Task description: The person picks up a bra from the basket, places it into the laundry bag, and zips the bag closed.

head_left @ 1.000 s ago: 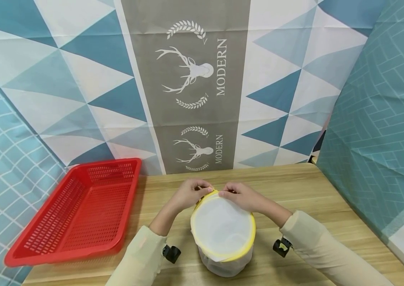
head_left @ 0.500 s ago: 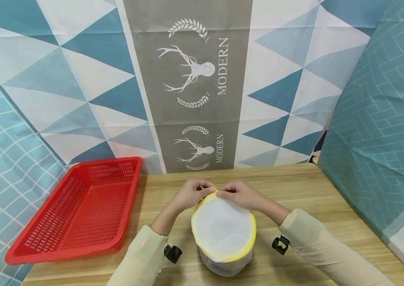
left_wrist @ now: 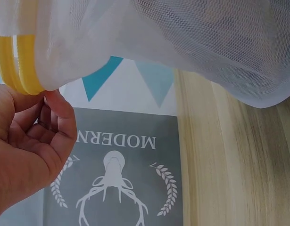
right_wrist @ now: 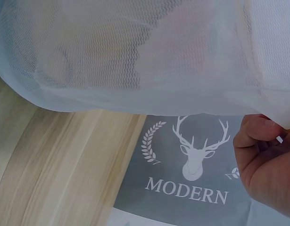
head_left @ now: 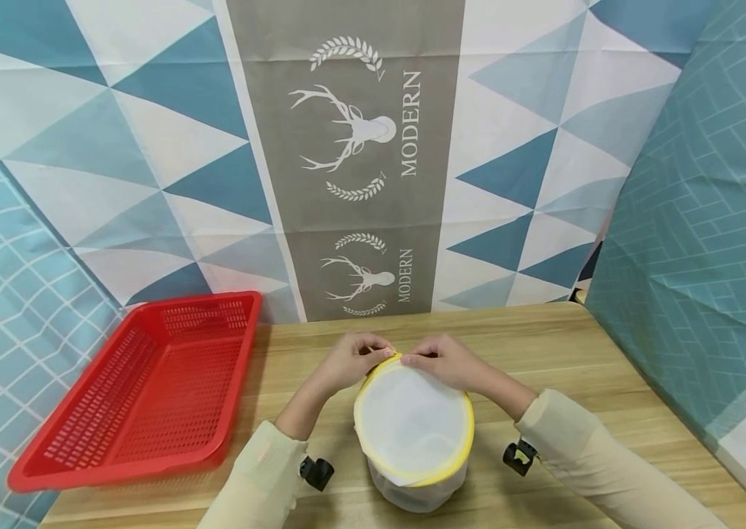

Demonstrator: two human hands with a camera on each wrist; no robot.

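Observation:
A round white mesh laundry bag [head_left: 413, 419] with a yellow zipper band [head_left: 468, 441] around its top stands on the wooden table. At the bag's far edge, my left hand [head_left: 352, 361] pinches the yellow band between thumb and fingers. Close beside it, my right hand [head_left: 450, 364] pinches the same rim with thumb and curled forefinger. The zipper's pull is hidden by the fingertips. In the right wrist view, faint reddish and yellowish shapes show through the mesh [right_wrist: 97, 56]; what they are cannot be made out.
To the left of the bag stands a red perforated plastic basket [head_left: 230, 411], nothing visible inside it. The wooden table [head_left: 531, 345] reaches back to a patterned cloth wall [head_left: 379, 206]. Blue-green sheeting [head_left: 697, 294] borders the right side. Each wrist carries a small black camera [head_left: 316, 472].
Both hands keep their pinch on the rim at nearly the same spot. Only slight shifts of the fingertips and bag show.

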